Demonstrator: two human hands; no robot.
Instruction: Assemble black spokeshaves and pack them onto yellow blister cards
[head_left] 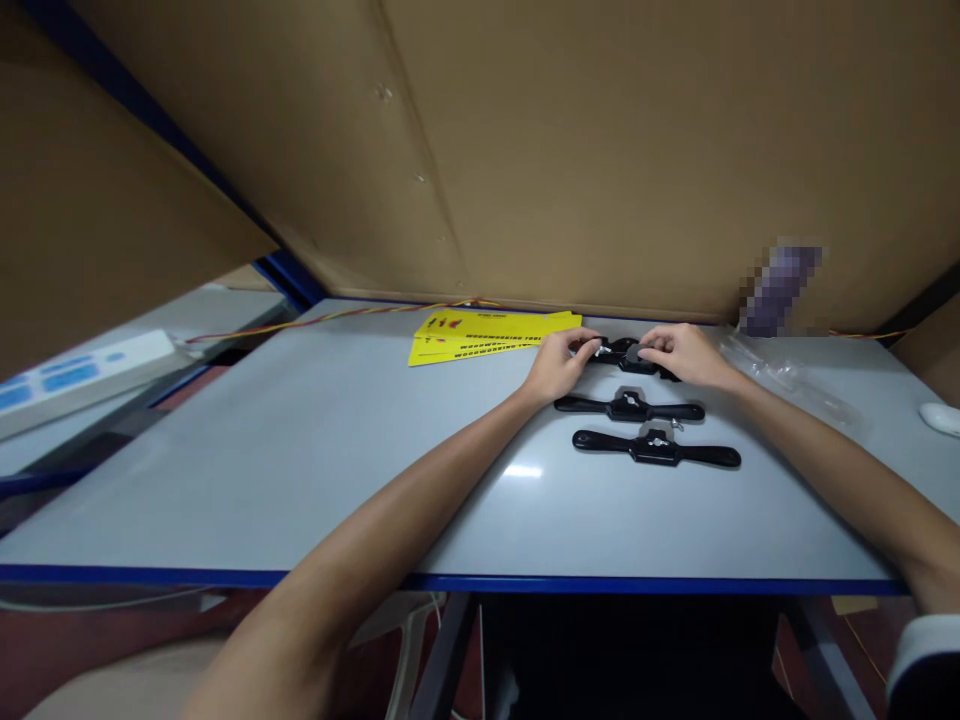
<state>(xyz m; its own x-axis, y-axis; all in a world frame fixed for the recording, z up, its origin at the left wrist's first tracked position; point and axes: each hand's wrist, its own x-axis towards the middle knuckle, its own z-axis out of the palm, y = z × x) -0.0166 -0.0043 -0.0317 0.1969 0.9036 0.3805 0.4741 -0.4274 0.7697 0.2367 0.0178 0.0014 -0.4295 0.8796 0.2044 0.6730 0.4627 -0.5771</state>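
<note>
Three black spokeshaves lie one behind another on the table. The farthest spokeshave (641, 366) is partly covered by both hands. My left hand (559, 364) is closed at its left end, with a small silvery part (602, 350) at the fingertips, too small to make out fully. Over its middle and right, my right hand (681, 354) pinches a dark, flat, rounded piece (634, 353). Nearer to me lie the middle spokeshave (628, 405) and the nearest spokeshave (655, 447), untouched. A small silvery screw (678, 425) lies between those two.
Yellow printed sheets (480, 335) lie fanned out left of my hands. A crumpled clear plastic bag (795, 385) is on the right, near a blurred purple object (780, 290). A white mouse (941, 418) sits at the right edge, a power strip (90, 370) far left. Cardboard (525, 150) walls the back.
</note>
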